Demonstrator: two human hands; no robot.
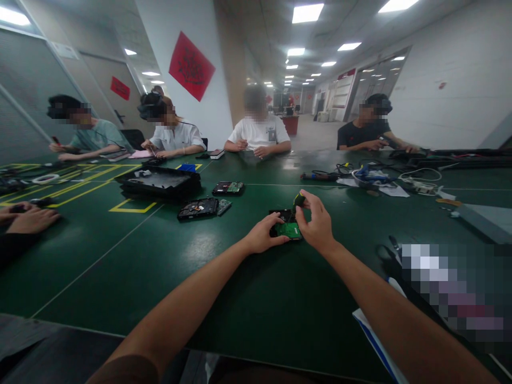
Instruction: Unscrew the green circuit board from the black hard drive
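A hard drive [285, 214] lies on the green table in front of me, its green circuit board [288, 230] facing up. My left hand [262, 234] grips the drive's left side, thumb along the near edge and fingers at the far edge. In my right hand [318, 223] is a screwdriver [298, 199] with a dark green and yellow handle, pinched upright over the drive's right part. Its tip is hidden, so I cannot tell whether it sits in a screw. Left of my hands lie another hard drive [198, 209] and a loose circuit board [224, 207].
A third drive [228, 188] and a black tray [160, 184] lie farther left. Cables [368, 175] and papers lie at the back right. Several people sit around the table; another person's hands [34, 217] rest at the left edge. A blurred-out item [444, 288] is near my right arm.
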